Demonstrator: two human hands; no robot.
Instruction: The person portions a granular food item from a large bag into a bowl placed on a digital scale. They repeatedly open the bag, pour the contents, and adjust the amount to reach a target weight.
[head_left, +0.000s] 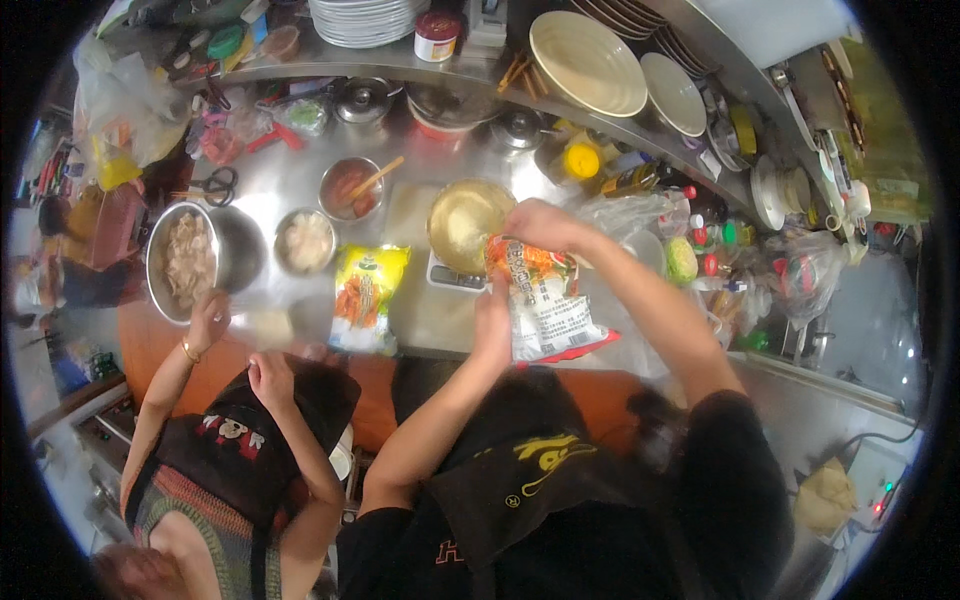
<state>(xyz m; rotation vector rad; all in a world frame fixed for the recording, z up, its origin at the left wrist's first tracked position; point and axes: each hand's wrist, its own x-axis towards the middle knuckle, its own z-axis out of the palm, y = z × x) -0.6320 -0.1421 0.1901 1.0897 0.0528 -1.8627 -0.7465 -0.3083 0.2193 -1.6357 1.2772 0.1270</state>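
Note:
Before me I hold an orange, white and red plastic food packet (551, 307) that bears printed writing, its top end tilted toward a gold-coloured bowl. My left hand (495, 319) grips the packet's left side. At its upper end is my right hand (544, 225), closed on the top edge; its fingertips are partly hidden. The gold-coloured metal bowl (450, 217) contains pale powder (470, 241) and stands on a small digital kitchen scale (450, 277). Left of the scale lies a yellow and green food packet (367, 296).
At my left, a co-worker's hand (206, 315) is by a steel bowl of raw meat pieces (217, 255). Nearby are a bowl of pale food (306, 240), a bowl of red sauce (351, 180) and scissors (220, 186). Bottles (697, 236) crowd the right; a shelf (352, 64) overhangs the back.

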